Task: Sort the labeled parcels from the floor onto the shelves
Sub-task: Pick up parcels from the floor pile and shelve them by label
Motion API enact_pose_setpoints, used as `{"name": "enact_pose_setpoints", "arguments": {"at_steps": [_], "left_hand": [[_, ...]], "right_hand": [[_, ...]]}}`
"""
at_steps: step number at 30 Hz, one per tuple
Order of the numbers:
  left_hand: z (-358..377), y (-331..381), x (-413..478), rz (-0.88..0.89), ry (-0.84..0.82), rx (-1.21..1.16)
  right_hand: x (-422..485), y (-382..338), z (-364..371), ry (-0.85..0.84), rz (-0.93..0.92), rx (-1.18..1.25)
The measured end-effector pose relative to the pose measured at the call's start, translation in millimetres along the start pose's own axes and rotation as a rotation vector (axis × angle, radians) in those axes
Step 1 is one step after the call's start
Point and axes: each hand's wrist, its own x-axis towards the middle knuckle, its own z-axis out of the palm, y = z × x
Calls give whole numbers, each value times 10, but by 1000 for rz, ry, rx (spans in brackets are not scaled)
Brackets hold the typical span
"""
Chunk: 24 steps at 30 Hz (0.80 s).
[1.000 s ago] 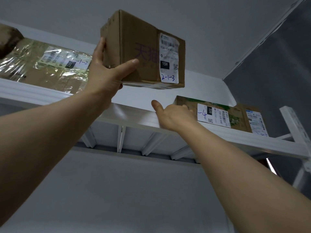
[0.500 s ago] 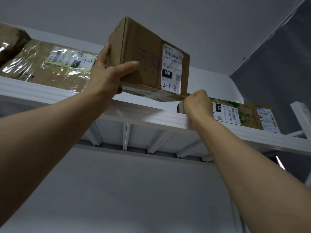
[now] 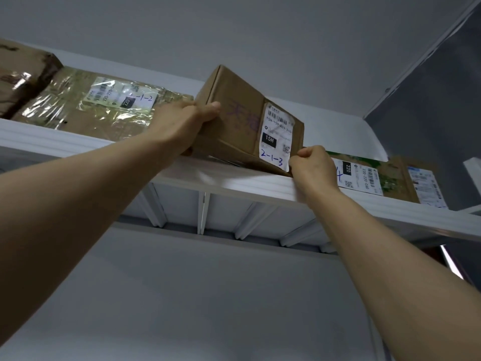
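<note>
Parcel 2-1-3 [image 3: 234, 121] sits tilted at the front edge of the white top shelf [image 3: 229, 182]. Its lower right corner rests on the shelf lip and its left end is raised, so a gap shows between the underside and the board. To the left, the tape-wrapped parcel [image 3: 86, 110] lies just beside the left hand [image 3: 179, 123]. To the right, the green-printed parcel [image 3: 364, 175] lies just beyond the right hand [image 3: 313, 168]. Parcel 2-1-3 stands between these two, and we see only bare wall and ceiling above it.

The left hand grips the left end of Parcel 2-1-3, with the thumb laid across the front face and the fingers round the side, out of sight. The right hand is curled at the lower right corner, against the edge of the shipping label [image 3: 277, 136]. We cannot tell whether it pinches the corner or only presses on it. The rear of the shelf is hidden from below. A dark parcel [image 3: 23, 74] at far left is cut off by the frame. The right hand covers part of the handwriting on the green-printed parcel.

Parcel 2-1-3 is a plain brown carton with faint purple characters on its front face. Its white shipping label carries a barcode, a black block reading 15H, and blue handwriting reading 2-1-3.
</note>
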Motion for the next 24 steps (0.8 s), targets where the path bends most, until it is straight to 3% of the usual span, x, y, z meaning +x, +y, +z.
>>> {"name": "enact_pose_setpoints", "arguments": {"at_steps": [10,15,24], "left_hand": [[-95,-46,8,-62,-25,184],[-131,-115,15,-20,83,300],[-67,-261,-81,172,104,776]], "right_hand": [[40,71,47,67,-10,10],[32,100,97,42,-85,-31],[3,151,229,-2,-186,-135]]}}
